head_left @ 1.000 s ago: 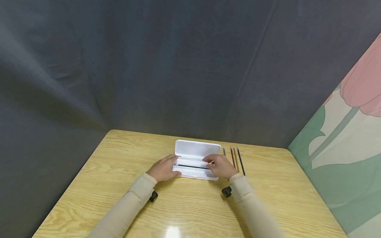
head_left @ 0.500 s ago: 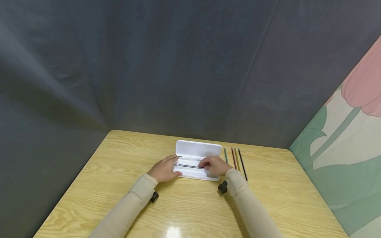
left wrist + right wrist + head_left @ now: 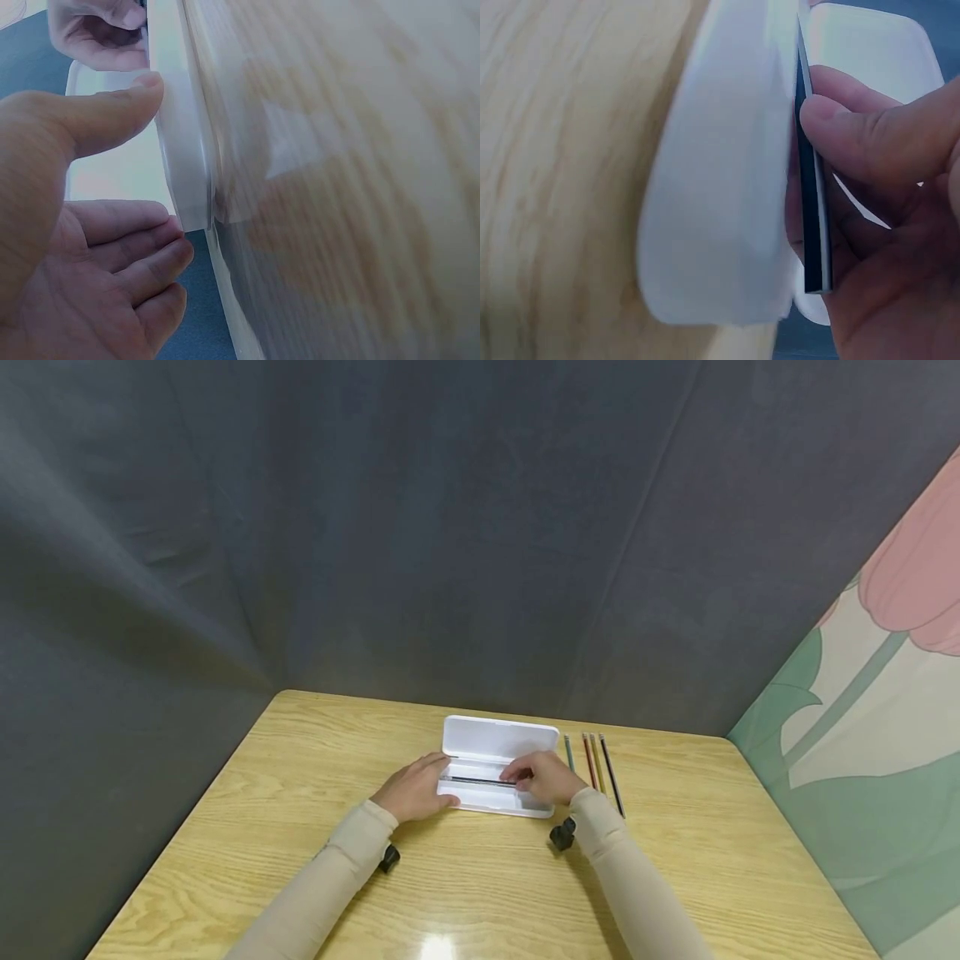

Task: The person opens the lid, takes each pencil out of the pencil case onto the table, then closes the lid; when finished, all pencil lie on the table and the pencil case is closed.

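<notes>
A white pencil case (image 3: 480, 799) lies with its lid (image 3: 498, 737) raised at the back of the table. My left hand (image 3: 412, 789) holds the case's left end, thumb at the front rim and fingers toward the hinge side. Between thumb and fingers, my right hand (image 3: 549, 778) pinches a black pencil (image 3: 811, 202) near its right end. The pencil lies lengthwise over the open case in the head view; whether it touches the case floor, I cannot tell. Its flat, unsharpened end shows in the right wrist view.
Right of the case lie a teal pencil (image 3: 568, 752), a red pencil (image 3: 588, 760), a yellow pencil (image 3: 597, 764) and a dark pencil (image 3: 612, 777). The wooden table (image 3: 480, 885) meets a dark curtain (image 3: 480, 568) behind.
My right hand has shifted slightly left with the black pencil, and more of the teal and dark pencils shows. My left hand stays at the case.
</notes>
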Tool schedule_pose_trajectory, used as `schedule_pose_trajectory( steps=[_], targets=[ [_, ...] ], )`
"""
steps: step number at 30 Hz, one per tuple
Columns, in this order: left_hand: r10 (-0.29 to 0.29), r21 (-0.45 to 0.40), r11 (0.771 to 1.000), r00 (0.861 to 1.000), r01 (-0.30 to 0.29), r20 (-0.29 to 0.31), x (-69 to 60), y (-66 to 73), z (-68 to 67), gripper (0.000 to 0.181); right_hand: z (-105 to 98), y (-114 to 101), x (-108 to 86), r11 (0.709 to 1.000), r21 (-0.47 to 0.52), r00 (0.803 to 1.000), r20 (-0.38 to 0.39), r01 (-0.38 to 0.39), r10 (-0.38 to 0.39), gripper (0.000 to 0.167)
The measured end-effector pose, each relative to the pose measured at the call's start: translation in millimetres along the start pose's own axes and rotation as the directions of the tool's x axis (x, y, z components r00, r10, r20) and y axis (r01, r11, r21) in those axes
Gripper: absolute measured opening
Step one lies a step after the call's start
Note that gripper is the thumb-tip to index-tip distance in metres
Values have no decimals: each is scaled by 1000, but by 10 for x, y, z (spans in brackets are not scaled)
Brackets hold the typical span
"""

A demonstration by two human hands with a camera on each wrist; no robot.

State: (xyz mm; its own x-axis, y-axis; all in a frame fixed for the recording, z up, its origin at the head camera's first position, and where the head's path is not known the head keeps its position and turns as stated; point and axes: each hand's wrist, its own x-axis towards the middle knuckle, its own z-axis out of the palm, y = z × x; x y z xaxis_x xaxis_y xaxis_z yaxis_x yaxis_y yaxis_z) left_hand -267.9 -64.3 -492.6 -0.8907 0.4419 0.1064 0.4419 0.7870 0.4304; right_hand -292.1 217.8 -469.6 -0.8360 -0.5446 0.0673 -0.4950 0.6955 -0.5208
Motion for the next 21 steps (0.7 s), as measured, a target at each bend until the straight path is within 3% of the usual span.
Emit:
schedule_pose_trajectory(
  steps=[7, 9, 10, 12, 15, 17, 19, 21],
  targets=[
    [-1, -1, 1000, 1000, 1, 12, -6, -7, -6, 80, -285, -32, -288, 998, 64, 987, -155, -25, 35, 28],
    [-10, -4, 1000, 1000, 10, 20, -6, -12, -7, 80, -413, -16, -413, 988, 142, 969, -233, -54, 86, 27],
    [-12, -6, 1000, 1000, 12, 20, -5, -16, -6, 79, -478, 4, -472, 979, 192, 951, -284, -73, 126, 27],
    [-19, -13, 1000, 1000, 20, 25, -2, -18, -13, 79, -602, 83, -580, 952, 279, 886, -401, -122, 231, 28],
    [-23, -17, 1000, 999, 23, 26, -2, -15, -22, 78, -743, 248, -729, 903, 362, 743, -533, -232, 405, 28],
    [-24, -14, 1000, 999, 24, 30, -7, -9, -28, 78, -780, 373, -816, 857, 391, 661, -550, -336, 510, 29],
    [-22, -12, 1000, 999, 22, 28, -16, -5, -28, 78, -760, 498, -897, 812, 387, 613, -533, -436, 583, 31],
    [-21, -12, 1000, 999, 21, 30, -19, 0, -26, 78, -706, 631, -963, 780, 368, 595, -506, -506, 624, 33]
  ],
)
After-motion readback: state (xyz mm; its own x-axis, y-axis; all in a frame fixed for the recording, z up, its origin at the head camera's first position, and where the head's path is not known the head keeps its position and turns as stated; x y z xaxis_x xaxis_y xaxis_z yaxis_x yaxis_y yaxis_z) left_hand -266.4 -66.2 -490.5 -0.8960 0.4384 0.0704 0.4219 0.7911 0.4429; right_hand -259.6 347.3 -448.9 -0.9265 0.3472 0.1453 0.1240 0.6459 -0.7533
